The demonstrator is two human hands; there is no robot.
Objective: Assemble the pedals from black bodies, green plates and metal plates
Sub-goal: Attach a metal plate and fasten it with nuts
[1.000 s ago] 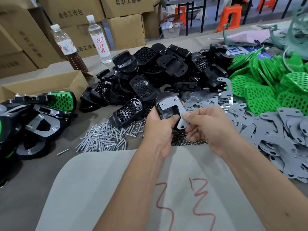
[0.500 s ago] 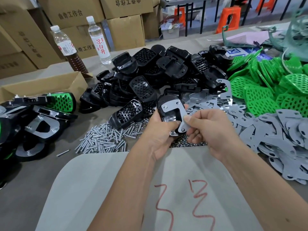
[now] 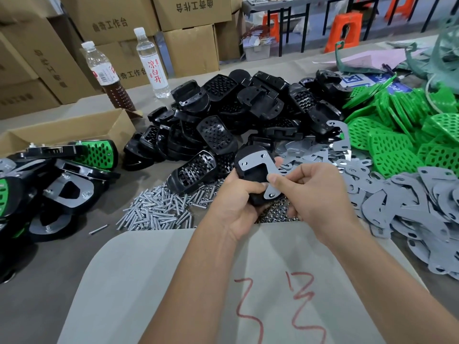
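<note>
Both hands busy: my left hand grips a black body, my right hand pinches the metal plate lying on it.

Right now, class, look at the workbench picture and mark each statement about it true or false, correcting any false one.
1. The left hand grips a black pedal body. True.
2. The right hand pinches a green plate. False: it pinches a grey metal plate lying on the black body.
3. The pile of green plates lies to the right of the heap of black bodies. True.
4. Both bottles lie on their sides. False: both stand upright at the far edge of the table.
5. The loose screws lie in the cardboard box. False: they lie in a heap on the table, left of the hands.
</note>
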